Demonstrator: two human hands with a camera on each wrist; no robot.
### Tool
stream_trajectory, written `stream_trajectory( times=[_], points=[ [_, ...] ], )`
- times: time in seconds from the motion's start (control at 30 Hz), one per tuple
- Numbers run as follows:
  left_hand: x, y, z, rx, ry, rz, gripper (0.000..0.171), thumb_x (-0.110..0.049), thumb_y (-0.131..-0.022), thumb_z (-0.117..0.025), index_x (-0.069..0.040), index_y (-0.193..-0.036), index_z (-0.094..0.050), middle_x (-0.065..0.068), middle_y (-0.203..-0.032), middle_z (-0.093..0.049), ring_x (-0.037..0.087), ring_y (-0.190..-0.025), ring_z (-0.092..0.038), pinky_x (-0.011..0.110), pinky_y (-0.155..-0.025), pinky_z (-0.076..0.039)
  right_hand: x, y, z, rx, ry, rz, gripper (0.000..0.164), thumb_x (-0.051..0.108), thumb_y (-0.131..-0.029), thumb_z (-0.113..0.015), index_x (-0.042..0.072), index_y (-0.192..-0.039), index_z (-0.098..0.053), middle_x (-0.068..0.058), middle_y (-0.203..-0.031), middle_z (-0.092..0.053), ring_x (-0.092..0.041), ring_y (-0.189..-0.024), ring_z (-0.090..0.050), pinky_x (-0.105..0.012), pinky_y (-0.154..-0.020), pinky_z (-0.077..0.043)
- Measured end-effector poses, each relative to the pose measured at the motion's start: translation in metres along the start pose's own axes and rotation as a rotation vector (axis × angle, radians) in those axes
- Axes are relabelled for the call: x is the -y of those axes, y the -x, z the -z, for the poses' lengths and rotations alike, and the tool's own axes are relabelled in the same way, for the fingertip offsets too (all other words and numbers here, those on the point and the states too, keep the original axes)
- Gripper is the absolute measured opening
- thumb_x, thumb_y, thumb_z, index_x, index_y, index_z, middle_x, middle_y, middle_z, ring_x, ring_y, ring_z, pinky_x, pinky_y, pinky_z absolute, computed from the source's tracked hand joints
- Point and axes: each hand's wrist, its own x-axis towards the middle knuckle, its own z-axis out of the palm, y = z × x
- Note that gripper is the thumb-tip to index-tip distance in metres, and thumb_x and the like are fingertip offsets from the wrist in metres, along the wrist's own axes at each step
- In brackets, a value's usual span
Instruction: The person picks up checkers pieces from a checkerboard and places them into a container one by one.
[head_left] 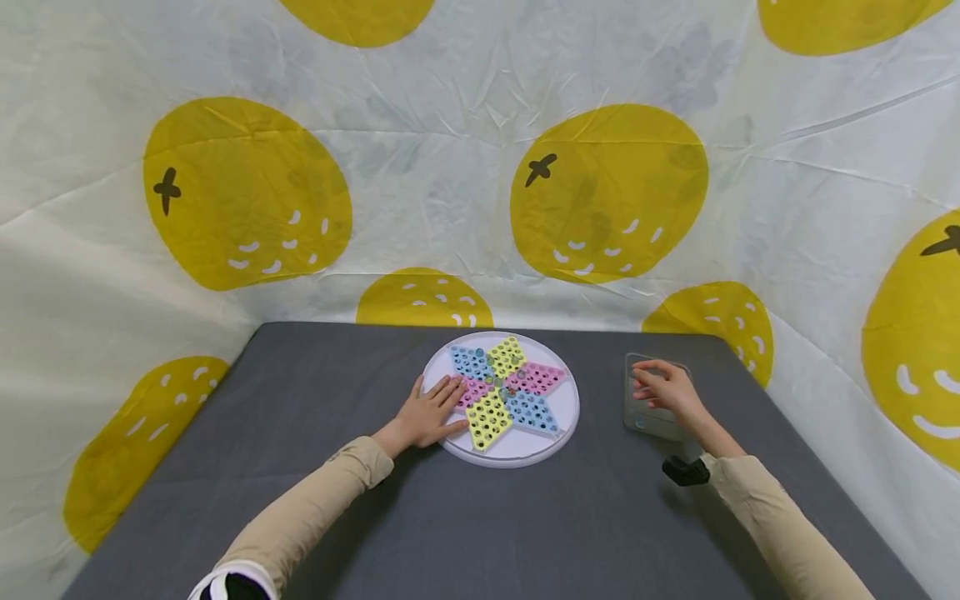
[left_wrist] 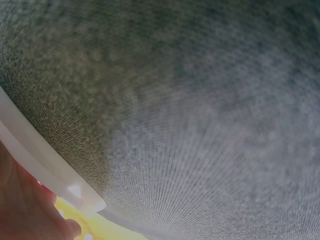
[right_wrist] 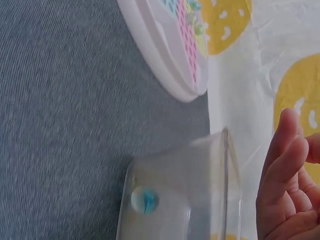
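Observation:
A Chinese checkers board (head_left: 567,425) is a round white disc with a pink, yellow and blue star of holes. Several glass marbles (head_left: 497,382) sit near the star's middle. My left hand (head_left: 430,412) lies flat across the board's left edge, fingers spread over the pink point; its wrist view shows only part of it by the rim. My right hand (head_left: 670,389) hovers over a clear plastic box (head_left: 654,427) with its fingers loosely bent. No object shows between those fingers, though the hand hides some of the gap. Inside the box lies a blue-and-clear marble (right_wrist: 145,200).
Both things stand on a dark grey cloth-covered table (head_left: 480,525), the box to the right of the board. A white curtain (head_left: 450,192) with yellow fruit prints hangs behind and at both sides. A black strap piece (head_left: 686,472) sticks out from the right cuff.

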Motion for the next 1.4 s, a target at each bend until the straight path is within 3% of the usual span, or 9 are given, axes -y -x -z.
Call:
stream_trajectory(
  times=[0.17, 0.57, 0.83, 1.07, 1.3, 1.4],
  points=[
    [-0.003, 0.003, 0.005, 0.009, -0.015, -0.004, 0.069, -0.057, -0.090, -0.029, -0.016, -0.144, -0.017, 0.001, -0.150, -0.017, 0.020, -0.139, -0.016, 0.056, -0.107, -0.009, 0.007, 0.001, -0.010, 0.016, -0.010, 0.023, 0.054, 0.033, -0.091, -0.048, -0.006, -0.128, -0.039, 0.007, -0.077, -0.060, -0.007, -0.066, -0.064, -0.027, -0.058, -0.051],
    [0.000, 0.002, 0.000, 0.026, -0.001, -0.004, 0.070, -0.058, -0.089, -0.029, -0.017, -0.144, -0.016, 0.001, -0.151, -0.015, 0.022, -0.139, -0.015, 0.056, -0.107, -0.008, 0.026, -0.003, -0.042, 0.068, -0.039, 0.050, 0.041, 0.024, -0.091, -0.050, -0.007, -0.119, -0.046, 0.007, -0.068, -0.061, -0.008, -0.061, -0.063, -0.026, -0.054, -0.050],
    [0.001, 0.001, -0.001, 0.028, -0.009, -0.013, 0.069, -0.057, -0.090, -0.029, -0.016, -0.144, -0.016, 0.002, -0.151, -0.014, 0.022, -0.139, -0.014, 0.057, -0.106, -0.008, 0.031, -0.008, -0.062, 0.098, -0.024, 0.061, 0.039, 0.022, -0.091, -0.051, -0.008, -0.117, -0.049, -0.008, -0.074, -0.064, -0.009, -0.059, -0.063, -0.026, -0.052, -0.049],
    [-0.002, 0.001, 0.002, 0.017, -0.001, -0.021, 0.069, -0.056, -0.090, -0.030, -0.015, -0.144, -0.018, 0.002, -0.151, -0.017, 0.023, -0.138, -0.017, 0.057, -0.106, -0.010, 0.033, -0.014, -0.077, 0.127, -0.012, 0.072, 0.038, 0.020, -0.091, -0.051, -0.008, -0.115, -0.049, -0.002, -0.069, -0.063, -0.008, -0.057, -0.062, -0.027, -0.051, -0.049],
    [-0.003, 0.003, 0.008, 0.012, -0.012, -0.014, 0.070, -0.057, -0.090, -0.029, -0.015, -0.144, -0.018, 0.001, -0.150, -0.017, 0.021, -0.138, -0.017, 0.056, -0.106, -0.010, 0.035, -0.023, -0.095, 0.138, -0.021, 0.054, 0.037, 0.020, -0.090, -0.052, -0.008, -0.115, -0.049, -0.022, -0.081, -0.065, -0.010, -0.058, -0.063, -0.028, -0.048, -0.048],
    [-0.002, 0.003, 0.008, 0.010, -0.007, -0.014, 0.069, -0.056, -0.090, -0.030, -0.015, -0.144, -0.018, 0.002, -0.150, -0.017, 0.022, -0.138, -0.017, 0.056, -0.106, -0.010, 0.036, -0.025, -0.103, 0.139, -0.020, 0.049, 0.035, 0.019, -0.090, -0.051, -0.007, -0.114, -0.050, -0.024, -0.084, -0.064, -0.011, -0.058, -0.063, -0.027, -0.048, -0.048]
  ],
)
